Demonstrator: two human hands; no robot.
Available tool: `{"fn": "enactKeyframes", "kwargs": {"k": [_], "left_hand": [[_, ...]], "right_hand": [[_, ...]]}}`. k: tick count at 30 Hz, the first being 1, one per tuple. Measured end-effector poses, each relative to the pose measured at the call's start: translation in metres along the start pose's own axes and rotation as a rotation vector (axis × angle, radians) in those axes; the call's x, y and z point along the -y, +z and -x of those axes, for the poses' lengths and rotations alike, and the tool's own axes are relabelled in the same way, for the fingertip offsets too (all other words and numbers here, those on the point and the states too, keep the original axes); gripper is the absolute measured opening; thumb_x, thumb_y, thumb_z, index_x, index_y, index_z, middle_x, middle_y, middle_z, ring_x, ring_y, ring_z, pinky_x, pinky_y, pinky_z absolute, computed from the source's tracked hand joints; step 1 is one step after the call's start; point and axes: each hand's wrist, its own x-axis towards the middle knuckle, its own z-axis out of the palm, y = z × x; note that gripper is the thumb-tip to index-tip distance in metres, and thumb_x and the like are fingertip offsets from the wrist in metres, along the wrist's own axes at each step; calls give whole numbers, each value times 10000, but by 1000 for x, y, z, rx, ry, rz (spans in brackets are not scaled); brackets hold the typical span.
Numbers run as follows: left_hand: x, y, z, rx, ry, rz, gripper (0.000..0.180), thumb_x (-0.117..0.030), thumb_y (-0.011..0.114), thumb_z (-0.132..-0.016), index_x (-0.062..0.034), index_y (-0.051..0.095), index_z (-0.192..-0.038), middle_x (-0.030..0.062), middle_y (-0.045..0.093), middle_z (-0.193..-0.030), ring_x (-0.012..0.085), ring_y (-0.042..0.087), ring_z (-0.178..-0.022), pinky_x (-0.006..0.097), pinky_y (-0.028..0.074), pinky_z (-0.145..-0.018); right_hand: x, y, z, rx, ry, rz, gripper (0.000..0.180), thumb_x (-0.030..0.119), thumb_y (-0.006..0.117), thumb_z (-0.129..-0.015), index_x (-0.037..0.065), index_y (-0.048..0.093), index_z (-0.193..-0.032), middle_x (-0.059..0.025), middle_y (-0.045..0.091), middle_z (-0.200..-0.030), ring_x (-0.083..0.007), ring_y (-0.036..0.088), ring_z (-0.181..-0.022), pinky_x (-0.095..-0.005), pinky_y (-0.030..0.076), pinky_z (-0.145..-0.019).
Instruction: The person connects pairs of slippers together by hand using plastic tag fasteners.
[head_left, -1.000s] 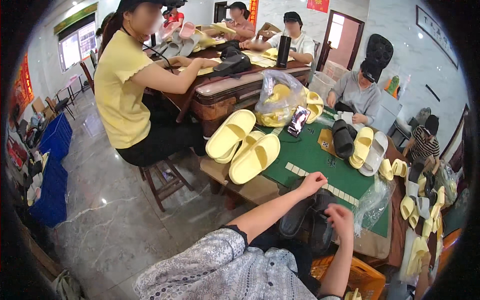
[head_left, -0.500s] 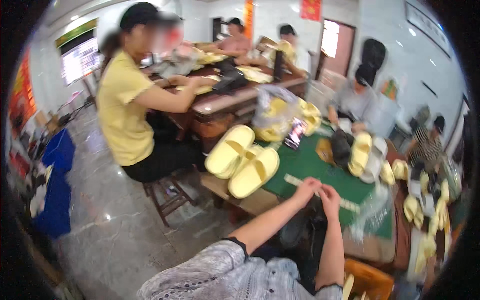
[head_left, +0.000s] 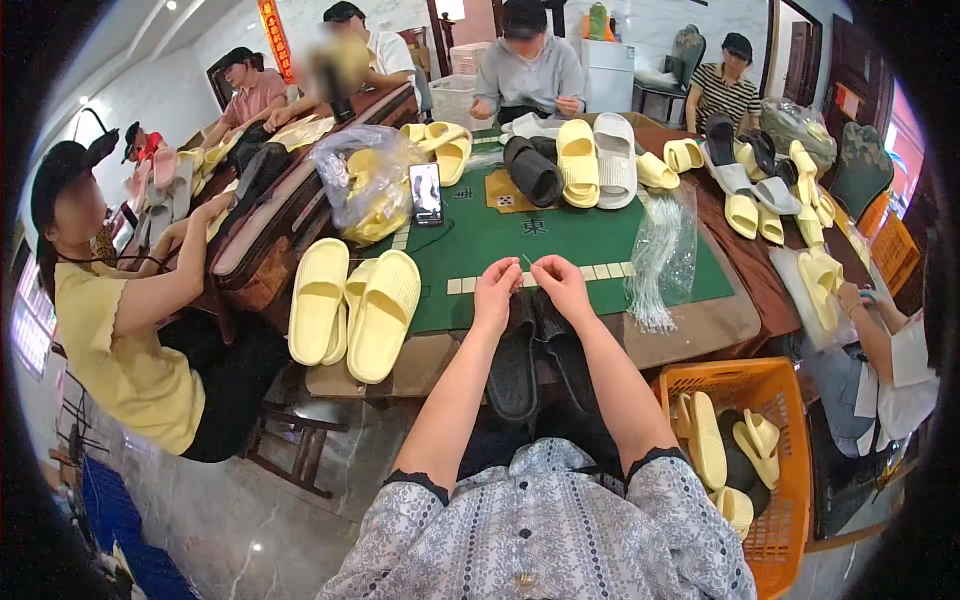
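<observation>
Two bare hands meet above the near edge of a green mat (head_left: 560, 240) on a bench (head_left: 715, 325). The left hand (head_left: 497, 292) and right hand (head_left: 565, 287), fingertips pinched narrow, appear to share one thin strand (head_left: 527, 260), its ends too fine to make out. Below them, by the mat's near edge, two black slippers (head_left: 513, 372) lie side by side, gripped by neither hand.

So light a pinch could let the strand slip, and something that fine could be lost against the dark slippers. What bears the pair is unclear; a forearm's nudge could set it sliding.

The count: at least three yellow slippers (head_left: 387, 315) left of the mat; one phone (head_left: 426, 194) at its left side; one bag of pale strands (head_left: 660, 260) at its right; at least one grey slipper (head_left: 614, 165) at its far edge; one orange crate (head_left: 735, 374) nearest its right front corner, at least three yellow slippers inside.
</observation>
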Motion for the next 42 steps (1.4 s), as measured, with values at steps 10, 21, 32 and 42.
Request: {"fn": "enactKeyframes", "kwargs": {"k": [10,21,32,42], "left_hand": [[-2,-4,5,-19,-13,-48,211,-132,640,-895,-9,643,-1066,8,651,-938,77,572,-785,210,455,-717],[-2,3,3,-72,27,-86,210,-112,660,-873,-1,656,-1052,17,661,-948,71,566,-796,207,442,-715],[0,3,7,-88,68,-149,185,-113,667,-866,-7,670,-1018,10,659,-929,61,564,-816,205,438,-727],[0,1,7,-117,48,-187,195,-78,672,-852,14,644,-1021,29,655,-948,87,582,-854,222,453,-779]], "right_hand": [[8,6,7,49,46,4,115,137,667,-850,26,638,-845,55,586,-724,-23,500,-662,-198,411,-592],[11,3,4,41,1,46,89,102,660,-853,42,610,-811,75,555,-710,-7,473,-636,-176,382,-567],[7,2,6,53,19,20,123,119,668,-824,31,593,-780,64,539,-667,-21,465,-615,-199,388,-557],[10,1,7,34,3,87,122,96,666,-823,48,578,-754,75,525,-659,-12,449,-599,-186,364,-545]]}}
